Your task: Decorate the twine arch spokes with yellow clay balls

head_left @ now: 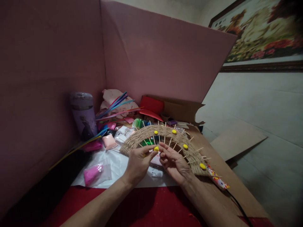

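Note:
A small yellow lump of what looks like modelling clay (156,148) is pinched between the thumb and forefinger of my left hand (139,160). My right hand (176,164) is turned partly palm up, its fingers curled and their tips closed against the lump's right side. Just behind both hands stands an arch woven from brown twine (163,130), with thin wooden sticks poking out along its inner and outer edges. Several yellow dots, such as one yellow dot (185,146), sit spaced along its face. A colourful patterned strip (219,179) lies at the arch's right end.
A purple tumbler (84,116) stands at the left by the pink panel (153,47). Pink clay in a bag (93,174) lies on a white sheet (109,160). Coloured pipe cleaners (118,104), a red piece (151,105) and cardboard (227,186) surround the work.

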Demonstrator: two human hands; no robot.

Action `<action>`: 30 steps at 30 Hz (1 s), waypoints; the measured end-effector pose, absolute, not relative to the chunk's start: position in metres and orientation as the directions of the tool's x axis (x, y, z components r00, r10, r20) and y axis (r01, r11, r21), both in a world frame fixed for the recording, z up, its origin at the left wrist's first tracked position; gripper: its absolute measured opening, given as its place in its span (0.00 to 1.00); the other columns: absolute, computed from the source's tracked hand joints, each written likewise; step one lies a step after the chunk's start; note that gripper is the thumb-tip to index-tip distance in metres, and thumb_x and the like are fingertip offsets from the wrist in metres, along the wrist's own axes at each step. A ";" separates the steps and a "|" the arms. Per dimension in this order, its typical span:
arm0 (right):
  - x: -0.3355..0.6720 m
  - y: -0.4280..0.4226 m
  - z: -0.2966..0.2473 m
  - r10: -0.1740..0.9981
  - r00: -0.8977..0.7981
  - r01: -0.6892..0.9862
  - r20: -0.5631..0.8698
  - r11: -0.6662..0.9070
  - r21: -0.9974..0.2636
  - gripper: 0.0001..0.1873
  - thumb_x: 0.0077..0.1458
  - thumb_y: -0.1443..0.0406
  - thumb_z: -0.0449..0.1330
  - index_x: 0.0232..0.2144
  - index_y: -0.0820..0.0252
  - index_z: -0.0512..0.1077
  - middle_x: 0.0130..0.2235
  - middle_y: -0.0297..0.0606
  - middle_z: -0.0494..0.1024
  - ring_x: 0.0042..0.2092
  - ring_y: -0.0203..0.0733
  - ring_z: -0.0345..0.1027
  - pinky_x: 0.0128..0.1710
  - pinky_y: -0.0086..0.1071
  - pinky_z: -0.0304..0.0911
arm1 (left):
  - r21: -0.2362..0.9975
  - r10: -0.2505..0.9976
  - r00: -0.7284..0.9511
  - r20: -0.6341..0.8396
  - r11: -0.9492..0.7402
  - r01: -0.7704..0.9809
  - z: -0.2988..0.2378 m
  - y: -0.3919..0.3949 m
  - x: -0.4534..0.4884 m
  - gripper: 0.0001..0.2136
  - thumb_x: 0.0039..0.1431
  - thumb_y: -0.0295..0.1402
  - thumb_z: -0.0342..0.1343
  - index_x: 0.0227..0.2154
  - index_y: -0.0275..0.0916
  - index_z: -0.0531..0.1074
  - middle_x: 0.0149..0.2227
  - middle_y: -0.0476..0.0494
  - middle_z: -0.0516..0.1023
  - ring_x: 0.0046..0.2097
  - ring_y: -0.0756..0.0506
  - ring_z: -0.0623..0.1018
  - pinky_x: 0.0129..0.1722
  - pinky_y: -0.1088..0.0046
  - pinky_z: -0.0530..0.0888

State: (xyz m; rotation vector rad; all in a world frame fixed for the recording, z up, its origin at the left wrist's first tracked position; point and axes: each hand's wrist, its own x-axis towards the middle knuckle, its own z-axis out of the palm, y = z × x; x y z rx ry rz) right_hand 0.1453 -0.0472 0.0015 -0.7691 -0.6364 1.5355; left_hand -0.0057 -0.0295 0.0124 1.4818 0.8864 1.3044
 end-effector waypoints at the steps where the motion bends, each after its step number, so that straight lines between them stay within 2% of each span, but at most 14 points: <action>1: 0.144 -0.048 0.002 0.996 -0.005 -0.606 -0.092 -0.076 -0.792 0.14 0.42 0.70 0.67 0.35 0.60 0.74 0.32 0.37 0.77 0.26 0.30 0.65 0.20 0.21 0.60 | 0.966 0.945 0.204 0.254 -0.239 -0.095 0.013 -0.029 -0.006 0.10 0.49 0.38 0.60 0.30 0.36 0.78 0.21 0.48 0.73 0.23 0.53 0.66 0.23 0.78 0.62; 5: 0.140 -0.051 0.004 0.980 0.169 -0.388 0.100 0.160 -0.908 0.12 0.47 0.62 0.65 0.36 0.60 0.75 0.30 0.35 0.74 0.24 0.29 0.62 0.20 0.23 0.59 | 0.960 0.949 0.310 0.056 0.034 -0.278 0.017 -0.026 -0.009 0.16 0.49 0.46 0.58 0.24 0.34 0.71 0.12 0.57 0.59 0.15 0.57 0.53 0.15 0.80 0.48; 9: 0.135 -0.057 0.005 0.930 0.108 -0.054 0.351 0.358 -0.932 0.11 0.52 0.60 0.62 0.37 0.56 0.76 0.34 0.34 0.71 0.24 0.29 0.60 0.21 0.26 0.59 | 0.935 0.869 0.495 -0.020 0.192 -0.299 0.019 -0.026 -0.011 0.20 0.46 0.49 0.59 0.25 0.34 0.68 0.12 0.57 0.59 0.13 0.58 0.50 0.14 0.80 0.45; 12: 0.133 -0.059 0.003 0.886 0.064 0.059 0.459 0.455 -0.888 0.07 0.53 0.62 0.61 0.35 0.55 0.76 0.35 0.35 0.70 0.30 0.33 0.62 0.23 0.26 0.60 | 0.935 0.833 0.551 -0.047 0.231 -0.270 0.017 -0.027 -0.011 0.22 0.44 0.52 0.60 0.23 0.35 0.66 0.13 0.56 0.60 0.14 0.58 0.53 0.14 0.80 0.45; 16: 0.134 -0.060 -0.001 0.853 0.062 0.156 0.518 0.504 -0.849 0.03 0.53 0.64 0.61 0.32 0.54 0.76 0.36 0.36 0.68 0.36 0.37 0.64 0.25 0.26 0.62 | 0.921 0.791 0.611 -0.045 0.270 -0.281 0.014 -0.027 -0.011 0.22 0.45 0.52 0.59 0.22 0.35 0.65 0.14 0.56 0.61 0.14 0.59 0.52 0.14 0.79 0.45; 20: 0.136 -0.063 -0.001 0.815 0.081 0.271 0.574 0.536 -0.799 0.09 0.56 0.64 0.58 0.40 0.50 0.75 0.39 0.37 0.67 0.39 0.39 0.65 0.30 0.29 0.64 | 0.903 0.785 0.616 -0.062 0.307 -0.300 0.014 -0.025 -0.012 0.22 0.46 0.52 0.59 0.24 0.34 0.67 0.13 0.56 0.60 0.14 0.59 0.52 0.15 0.78 0.45; 23: 0.135 -0.065 0.001 0.796 0.024 0.316 0.605 0.568 -0.760 0.12 0.57 0.65 0.57 0.43 0.50 0.74 0.40 0.37 0.67 0.40 0.40 0.65 0.34 0.33 0.65 | 0.891 0.795 0.599 -0.089 0.332 -0.309 0.015 -0.026 -0.012 0.22 0.45 0.53 0.59 0.24 0.35 0.67 0.13 0.57 0.59 0.14 0.58 0.52 0.14 0.79 0.45; 26: 0.134 -0.065 0.002 0.774 -0.045 0.346 0.632 0.606 -0.717 0.11 0.55 0.67 0.59 0.41 0.50 0.75 0.39 0.36 0.68 0.40 0.39 0.65 0.37 0.33 0.64 | 0.906 0.797 0.596 -0.101 0.321 -0.275 0.015 -0.028 -0.011 0.23 0.44 0.53 0.59 0.22 0.35 0.65 0.13 0.56 0.60 0.14 0.58 0.53 0.15 0.79 0.45; 30: 0.133 -0.064 0.001 0.775 0.026 0.332 0.631 0.589 -0.737 0.05 0.54 0.68 0.60 0.34 0.53 0.75 0.37 0.35 0.68 0.39 0.38 0.65 0.35 0.31 0.63 | 0.913 0.795 0.595 -0.120 0.324 -0.249 0.015 -0.030 -0.010 0.23 0.44 0.55 0.58 0.22 0.35 0.65 0.13 0.54 0.62 0.14 0.58 0.54 0.15 0.79 0.45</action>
